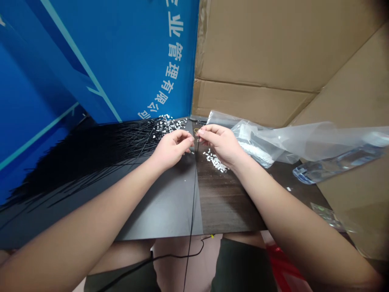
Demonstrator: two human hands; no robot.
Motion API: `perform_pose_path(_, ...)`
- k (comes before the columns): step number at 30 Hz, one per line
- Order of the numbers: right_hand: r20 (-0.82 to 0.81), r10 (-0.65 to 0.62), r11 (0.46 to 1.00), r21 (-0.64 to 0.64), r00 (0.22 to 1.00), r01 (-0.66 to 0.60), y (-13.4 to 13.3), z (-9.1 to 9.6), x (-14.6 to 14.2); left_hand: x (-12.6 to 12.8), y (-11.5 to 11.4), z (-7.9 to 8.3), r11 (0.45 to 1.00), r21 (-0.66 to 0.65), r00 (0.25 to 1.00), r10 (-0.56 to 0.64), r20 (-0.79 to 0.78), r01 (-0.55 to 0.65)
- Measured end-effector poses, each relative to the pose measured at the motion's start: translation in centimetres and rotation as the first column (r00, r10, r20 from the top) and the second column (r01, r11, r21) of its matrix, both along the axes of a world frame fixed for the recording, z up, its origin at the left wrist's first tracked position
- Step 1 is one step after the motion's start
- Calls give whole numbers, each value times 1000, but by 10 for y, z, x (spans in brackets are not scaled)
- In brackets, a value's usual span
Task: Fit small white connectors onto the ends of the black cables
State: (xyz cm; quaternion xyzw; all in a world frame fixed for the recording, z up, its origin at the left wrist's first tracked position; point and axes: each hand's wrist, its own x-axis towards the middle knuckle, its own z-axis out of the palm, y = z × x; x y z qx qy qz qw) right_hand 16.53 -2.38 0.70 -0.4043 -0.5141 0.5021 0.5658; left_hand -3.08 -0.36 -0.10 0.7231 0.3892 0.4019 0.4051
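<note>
My right hand [221, 142] is closed in a pinch on a thin black cord [193, 202], which hangs from the fingertips over the table's front edge. Just left of it, my left hand [174, 148] has thumb and forefinger pressed together; whatever they hold is too small to make out. The two sets of fingertips are close but apart. Under my right hand lies a scatter of small white pieces [216, 162]. Behind my left hand, a big bundle of black cords [91, 150] ends in many white tips [170, 123]. A small yellow loop [196, 131] shows by my right fingertips.
Clear plastic bags [258, 152], one with white pieces inside, lie at the right beside a clear plastic bottle [337, 164]. A blue printed panel [136, 52] and cardboard [258, 44] wall in the back. Another black cable [170, 256] crosses above my lap.
</note>
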Motion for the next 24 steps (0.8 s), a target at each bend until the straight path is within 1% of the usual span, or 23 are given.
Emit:
perform_pose_path(1, 12, -17, 1000, -1, 1000, 17, 1, 1, 2, -3, 6, -3, 998, 67, 994, 25, -104, -18)
perform_pose_path(2, 22, -25, 1000, -4, 999, 25, 1, 2, 3, -7, 11, -6, 989, 149, 973, 55, -224, -22)
perform_pose_path(4, 27, -29, 1000, -8, 999, 29, 1, 3, 5, -11, 20, -11, 961, 272, 901, 79, -427, 44)
perform_pose_path(5, 21, -29, 1000, -8, 999, 29, 1, 4, 5, -12, 22, -14, 946, 310, 868, 79, -491, 89)
perform_pose_path(7, 5, -29, 1000, -11, 1000, 29, 0, 6, 5, -10, 25, -19, 921, 352, 825, 64, -562, 168)
perform_pose_path(9, -5, -32, 999, -13, 999, 32, -2, 7, 3, -6, 26, -22, 903, 371, 806, 49, -590, 218)
perform_pose_path(13, -24, -23, 1000, -8, 999, 22, -3, 7, 1, -1, 26, -25, 886, 378, 802, 12, -597, 268)
perform_pose_path(17, -12, -9, 1000, 5, 1000, 9, -3, 7, 1, 0, 29, -26, 874, 399, 802, 17, -596, 278)
perform_pose_path(21, 2, 3, 1000, 14, 1000, -3, -4, 7, 0, 2, 33, -31, 857, 412, 785, 14, -619, 310)
perform_pose_path(24, 4, -4, 1000, 6, 1000, 4, -4, 6, -1, 5, 32, -34, 865, 414, 765, 55, -642, 285)
